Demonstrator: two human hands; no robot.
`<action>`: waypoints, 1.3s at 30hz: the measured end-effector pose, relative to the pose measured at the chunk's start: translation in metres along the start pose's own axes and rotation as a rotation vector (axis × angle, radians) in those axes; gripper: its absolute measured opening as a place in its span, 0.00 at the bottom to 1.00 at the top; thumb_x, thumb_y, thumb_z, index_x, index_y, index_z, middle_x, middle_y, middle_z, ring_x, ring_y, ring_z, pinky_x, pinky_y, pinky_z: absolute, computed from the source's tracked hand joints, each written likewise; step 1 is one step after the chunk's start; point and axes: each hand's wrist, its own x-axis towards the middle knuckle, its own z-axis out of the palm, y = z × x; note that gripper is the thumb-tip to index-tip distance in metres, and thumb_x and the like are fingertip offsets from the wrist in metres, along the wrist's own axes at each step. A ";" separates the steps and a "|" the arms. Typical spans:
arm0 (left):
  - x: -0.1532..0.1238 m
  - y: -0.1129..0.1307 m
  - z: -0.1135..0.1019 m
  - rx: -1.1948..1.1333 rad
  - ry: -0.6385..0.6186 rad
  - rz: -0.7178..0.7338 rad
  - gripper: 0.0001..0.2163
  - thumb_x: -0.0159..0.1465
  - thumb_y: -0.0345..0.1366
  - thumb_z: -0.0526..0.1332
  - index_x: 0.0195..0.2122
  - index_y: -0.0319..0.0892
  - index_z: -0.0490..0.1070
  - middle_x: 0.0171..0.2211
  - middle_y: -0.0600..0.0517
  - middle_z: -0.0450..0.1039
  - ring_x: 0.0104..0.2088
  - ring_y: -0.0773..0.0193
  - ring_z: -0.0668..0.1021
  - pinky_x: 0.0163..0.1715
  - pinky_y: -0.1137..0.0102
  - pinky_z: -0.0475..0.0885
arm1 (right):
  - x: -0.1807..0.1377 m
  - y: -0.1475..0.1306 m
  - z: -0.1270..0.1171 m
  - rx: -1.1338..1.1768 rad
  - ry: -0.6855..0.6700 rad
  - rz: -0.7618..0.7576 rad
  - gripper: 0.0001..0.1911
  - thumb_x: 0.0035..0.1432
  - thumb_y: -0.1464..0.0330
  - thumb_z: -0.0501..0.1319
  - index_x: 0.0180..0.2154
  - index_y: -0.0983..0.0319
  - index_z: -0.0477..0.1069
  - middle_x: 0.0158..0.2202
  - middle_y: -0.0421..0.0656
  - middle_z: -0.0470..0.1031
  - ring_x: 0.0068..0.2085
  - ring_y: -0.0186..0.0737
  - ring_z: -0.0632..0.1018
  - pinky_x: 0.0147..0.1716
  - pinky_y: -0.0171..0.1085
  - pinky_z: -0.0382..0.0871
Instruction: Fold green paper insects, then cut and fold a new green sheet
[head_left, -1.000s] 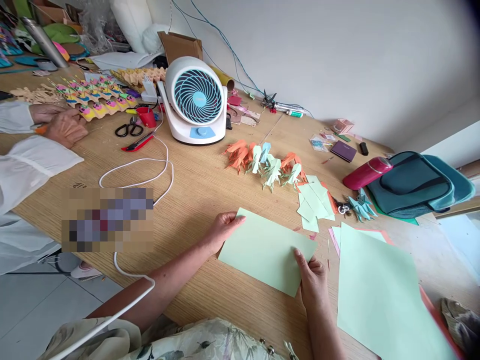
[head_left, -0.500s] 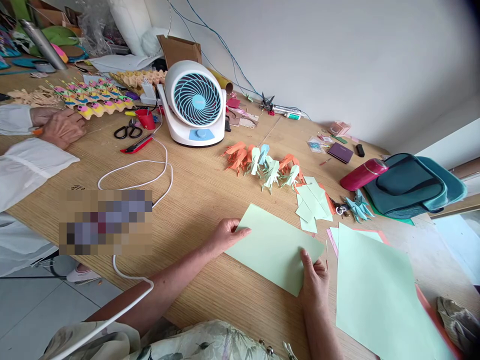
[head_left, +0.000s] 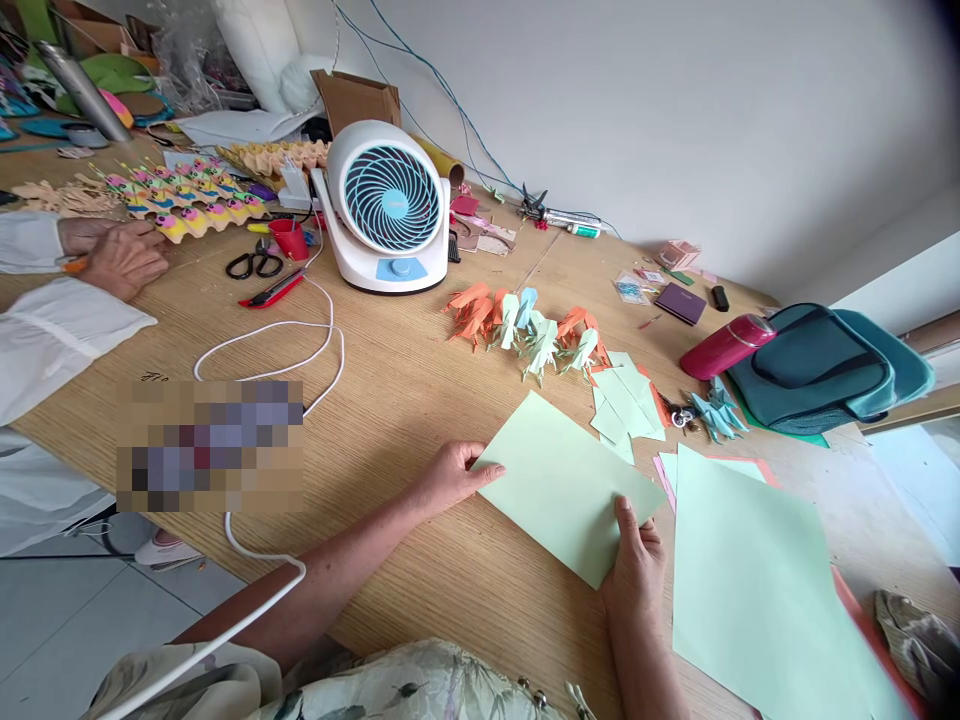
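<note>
A pale green sheet of paper (head_left: 566,490) is held between my two hands, just over the wooden table. My left hand (head_left: 454,480) pinches its left edge, thumb on top and fingers underneath. At the lower right, my right hand (head_left: 636,560) grips the same sheet with its thumb pressed on the upper face. Right of that hand lies a larger pale green sheet (head_left: 750,570) on a stack with orange and pink edges. Beyond the held sheet are smaller green paper pieces (head_left: 626,400) and a row of folded orange, green and blue paper figures (head_left: 541,345).
A white fan (head_left: 390,205) stands at the back. On the right are a red bottle (head_left: 727,346), a teal bag (head_left: 814,365) and blue folded paper (head_left: 718,412). Scissors (head_left: 253,262) and a white cable (head_left: 341,360) lie left. A co-worker's hand (head_left: 127,258) rests near painted egg cartons (head_left: 187,200).
The held sheet has shifted slightly right and turned a little, its far corner now higher in view. Both my hands keep their grip; my right hand has moved slightly right.
</note>
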 end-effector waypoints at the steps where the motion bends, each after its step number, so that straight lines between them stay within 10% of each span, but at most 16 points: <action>1: -0.001 0.002 0.000 -0.005 -0.001 -0.003 0.17 0.55 0.49 0.64 0.22 0.40 0.66 0.18 0.58 0.58 0.20 0.71 0.63 0.20 0.75 0.59 | 0.000 0.000 0.000 0.011 -0.001 0.005 0.17 0.51 0.53 0.68 0.33 0.59 0.73 0.31 0.37 0.80 0.24 0.36 0.75 0.23 0.34 0.67; 26: 0.002 -0.006 -0.014 0.022 0.052 -0.009 0.15 0.56 0.46 0.64 0.31 0.37 0.75 0.26 0.53 0.73 0.27 0.66 0.72 0.29 0.73 0.65 | -0.003 -0.014 0.006 -0.072 -0.222 0.090 0.28 0.42 0.57 0.74 0.44 0.63 0.75 0.40 0.50 0.82 0.32 0.47 0.82 0.24 0.39 0.75; 39: -0.001 0.003 -0.018 0.075 0.013 0.028 0.14 0.58 0.45 0.63 0.27 0.38 0.72 0.21 0.58 0.63 0.23 0.71 0.64 0.26 0.74 0.60 | -0.005 -0.013 0.004 -0.083 -0.226 0.041 0.26 0.45 0.57 0.73 0.44 0.61 0.74 0.41 0.49 0.82 0.35 0.48 0.82 0.27 0.40 0.76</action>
